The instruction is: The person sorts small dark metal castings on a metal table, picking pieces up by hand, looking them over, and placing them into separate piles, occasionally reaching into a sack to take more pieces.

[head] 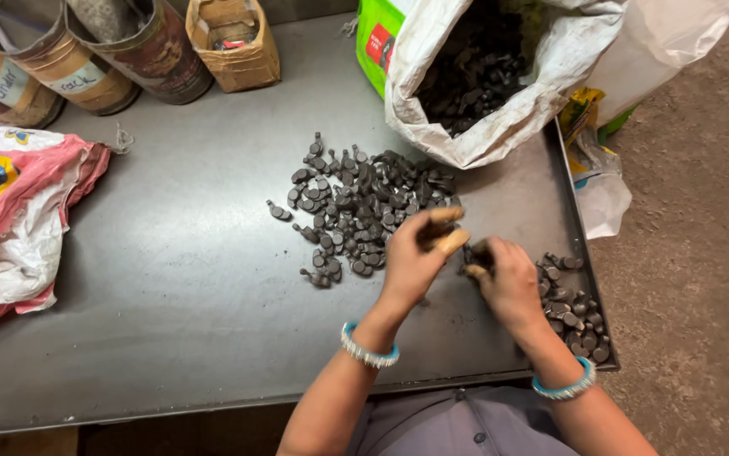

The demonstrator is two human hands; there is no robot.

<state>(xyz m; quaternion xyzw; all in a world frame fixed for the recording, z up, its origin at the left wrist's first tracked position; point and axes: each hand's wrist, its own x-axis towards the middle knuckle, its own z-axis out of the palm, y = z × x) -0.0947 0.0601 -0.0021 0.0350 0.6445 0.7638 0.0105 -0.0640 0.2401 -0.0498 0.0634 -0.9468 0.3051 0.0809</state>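
On the dark metal surface (170,279), near its front edge, both hands work close together over small dark metal parts. Left hand (415,257) is closed round a few pieces, fingertips pinched above the near edge of the big pile (356,207), which sits mid-surface. Right hand (504,279) is curled shut on one or more pieces too; exactly what's in it can't be made out. Both wrists wear beaded bangles, pale blue/white.

Progress, judging by how things lie: a smaller heap (571,308) sits at the right front corner of the surface, just beside the right hand, well apart from the big pile. Looks like pieces already handled end up there, w/ the larger pile not yet gone through, so prob. less than half done. Plenty more stock waits in the sack.

Containers: open white woven sack (499,84) at back right, rim rolled down, loaded w/ the same dark parts. Back left, round cardboard drums (86,59) w/ paper labels, contents not visible. Next to them a small brown paper bag (233,42), something reddish inside, too small to tell. Pink-and-white printed sack (10,219) lies slumped at left edge, contents hidden.
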